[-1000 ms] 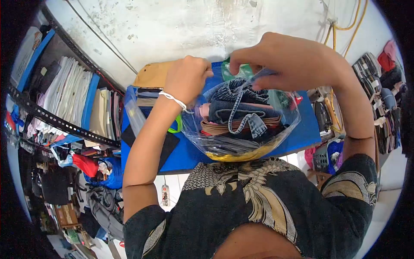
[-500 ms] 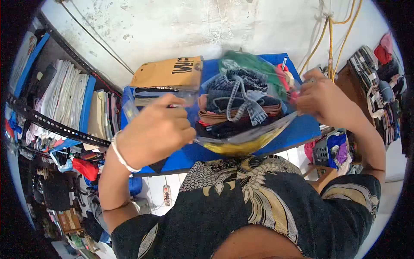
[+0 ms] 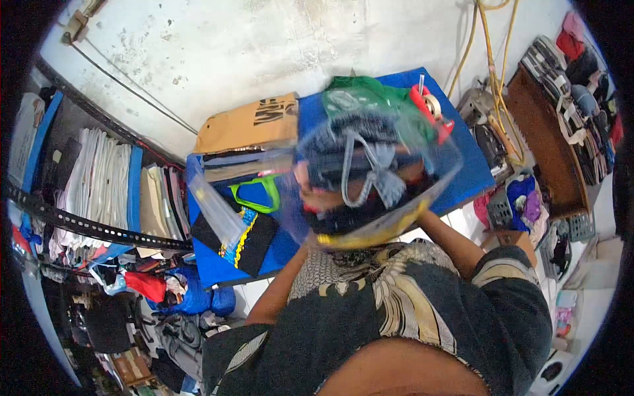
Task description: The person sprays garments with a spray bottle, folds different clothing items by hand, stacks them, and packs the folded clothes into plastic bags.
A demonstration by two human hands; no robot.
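Note:
A clear plastic bag [image 3: 444,173] with a yellow band along its near edge is raised and tilted above the blue table [image 3: 472,162]. Inside it lies a stack of folded clothes [image 3: 330,175], with denim and a dangling light-blue tie belt [image 3: 360,158]; motion blurs it. From below, my left hand [image 3: 306,249] supports the bag's near left side. Opposite, my right hand [image 3: 426,219] holds the near right side. Only the wrist parts show, since the bag covers the fingers of both hands.
On the table are a tan package [image 3: 247,125], a lime-green frame [image 3: 259,194], black fabric with yellow trim [image 3: 247,234], green cloth [image 3: 350,89] and a red tape dispenser [image 3: 426,109]. Stuffed shelves [image 3: 105,158] stand left. A brown wooden shelf [image 3: 548,138] and hanging yellow rope [image 3: 492,72] are right.
Both hands have moved from the bag's upper sides down to beneath its near edge. The bag has risen toward me. The lime-green frame and yellow-trimmed fabric have come into sight.

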